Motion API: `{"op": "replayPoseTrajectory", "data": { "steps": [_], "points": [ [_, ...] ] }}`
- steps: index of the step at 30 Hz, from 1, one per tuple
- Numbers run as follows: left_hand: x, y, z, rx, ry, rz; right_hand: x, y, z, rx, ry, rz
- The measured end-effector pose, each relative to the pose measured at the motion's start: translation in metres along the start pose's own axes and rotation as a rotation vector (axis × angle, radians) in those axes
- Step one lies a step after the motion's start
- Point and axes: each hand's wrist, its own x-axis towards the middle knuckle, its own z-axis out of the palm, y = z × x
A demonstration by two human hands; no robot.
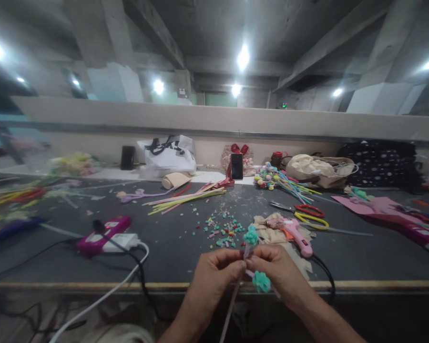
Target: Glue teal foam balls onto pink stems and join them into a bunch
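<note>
Hands (pixel 244 267) pinching flower stem (pixel 230 305), pink glue gun (pixel 296 236) near

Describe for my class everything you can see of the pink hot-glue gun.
The glue gun lies on its side, its smooth, plastic-looking pink handle slanting toward the table's front edge on the right. An orange part, perhaps the trigger, shows beside the handle. The front end rests over crumpled beige material, its tip too blurred to make out. A black cord leaves the rounded butt. Neither hand holds it.
</note>
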Motion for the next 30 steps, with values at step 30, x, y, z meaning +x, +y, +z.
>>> {"op": "replayPoseTrajectory", "data": {
  "steps": [30],
  "points": [
    [0.014,-0.024,0.01,0.099,0.094,-0.067,-0.023,-0.024,-0.017,-1.056,-0.189,-0.251]
  ]
}}
